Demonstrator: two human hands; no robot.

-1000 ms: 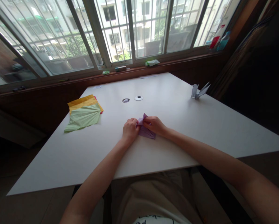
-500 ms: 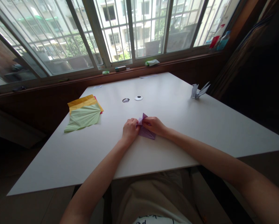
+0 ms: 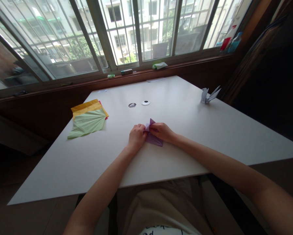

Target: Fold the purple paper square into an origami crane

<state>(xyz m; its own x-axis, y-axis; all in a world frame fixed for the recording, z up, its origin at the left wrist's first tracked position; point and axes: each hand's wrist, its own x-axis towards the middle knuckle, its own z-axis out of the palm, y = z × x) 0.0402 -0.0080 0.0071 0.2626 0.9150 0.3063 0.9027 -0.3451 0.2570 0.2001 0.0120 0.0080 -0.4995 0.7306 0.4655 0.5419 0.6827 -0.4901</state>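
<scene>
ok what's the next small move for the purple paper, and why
Probably press a firm crease near the far end of the purple paper: the left hand and right hand both pinch it there, and a pointed flap sticks out beside them.

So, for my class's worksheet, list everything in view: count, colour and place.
Window: one, grey, ahead
Buildings: several, whitish, outside
Table: one, white, before window
Purple paper: one, purple, table's middle
Green paper: one, pale green, table's left
Orange paper: count unclear, orange, partly beneath green
Red paper: one edge, red, beside orange
Round pieces: two, white and dark, beyond purple paper
Folded figure: one, grey, table's right
Thin pieces: two, whitish, table's far edge
Box: one, dark, on sill
Packets: two, greenish, on sill
Bottles: two, red and bluish, sill's right
Clothing: brownish, below table edge
Left hand: one, holding purple paper's left
Right hand: one, holding its right
</scene>
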